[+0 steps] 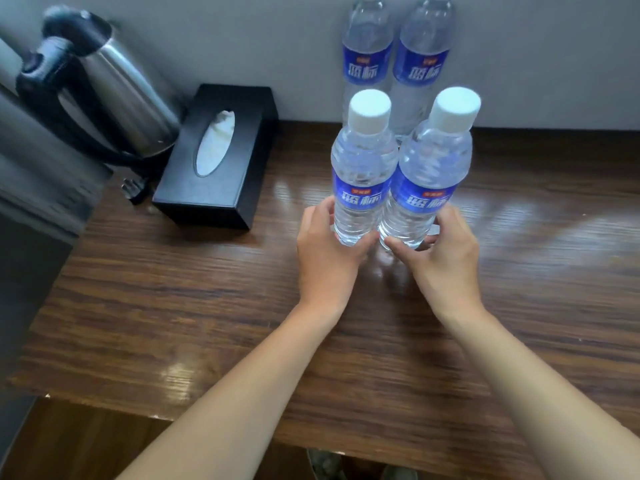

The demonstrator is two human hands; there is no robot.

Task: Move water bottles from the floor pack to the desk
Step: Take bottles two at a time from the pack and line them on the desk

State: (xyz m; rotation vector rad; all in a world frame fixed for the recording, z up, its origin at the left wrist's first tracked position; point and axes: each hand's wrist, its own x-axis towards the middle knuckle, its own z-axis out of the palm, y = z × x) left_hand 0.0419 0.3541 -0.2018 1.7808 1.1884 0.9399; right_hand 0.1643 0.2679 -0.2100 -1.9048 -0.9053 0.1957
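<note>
With the left hand (325,244) and right hand (446,251) each closed low around a front bottle (363,168) (429,174) at mid-worktop (173,306), a careless release could topple them into the far pair (398,53).

Both forearms were bare, no sleeves, watch or rings on the left hand (325,258) or right hand (446,261).

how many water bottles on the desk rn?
4 clear plastic, blue-labelled water bottles: two at the wall, back left and back right; two in front, one in the left hand, one in the right hand. None visibly hidden.
</note>
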